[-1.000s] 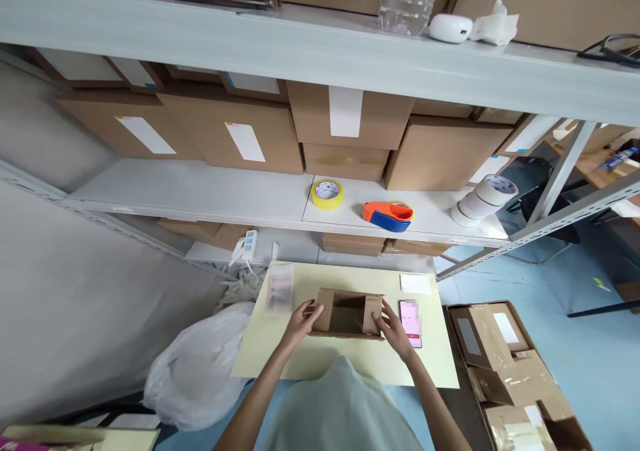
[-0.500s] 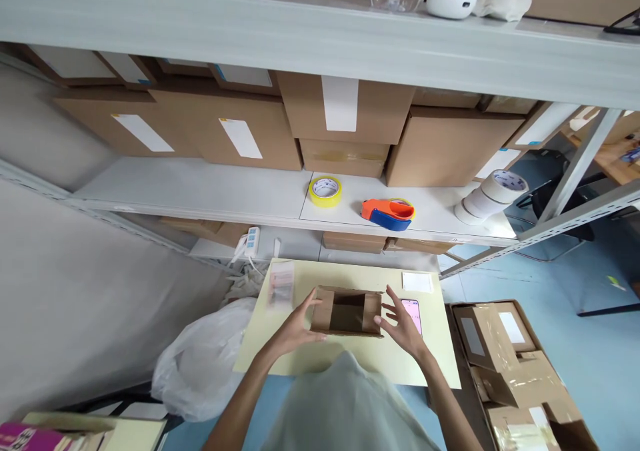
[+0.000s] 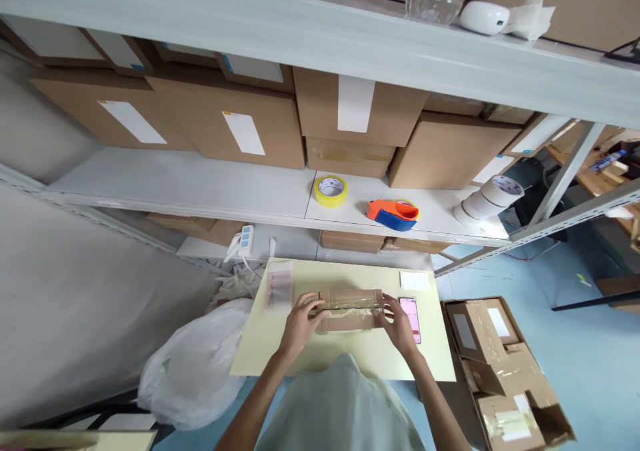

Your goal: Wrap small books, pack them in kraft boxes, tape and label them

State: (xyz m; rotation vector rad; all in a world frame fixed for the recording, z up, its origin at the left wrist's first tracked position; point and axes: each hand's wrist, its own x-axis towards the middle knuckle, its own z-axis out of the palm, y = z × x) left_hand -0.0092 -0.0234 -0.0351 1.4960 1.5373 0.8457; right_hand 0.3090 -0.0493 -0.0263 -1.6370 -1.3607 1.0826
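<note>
A small brown cardboard box (image 3: 350,322) lies on the pale yellow board in front of me. Its long top flaps meet at a seam along the middle, and shiny clear tape shows beside that seam. My left hand (image 3: 300,323) grips the box's left end, fingers on top by the seam. At the opposite end, my right hand (image 3: 399,323) holds the box with bent fingers near the seam. A phone with a pink screen (image 3: 411,319) rests just right of my right hand. The inside of the box is hidden.
Ahead, a shelf holds a yellow tape roll (image 3: 331,190), an orange and blue tape dispenser (image 3: 393,215) and stacked white rolls (image 3: 489,200). To the left hangs a clear plastic bag (image 3: 197,364). A large carton (image 3: 505,371) of smaller boxes stands at right.
My hands were apart around a box with an open top. Now both grip its ends, and the flaps cover the opening. The view has shifted slightly.
</note>
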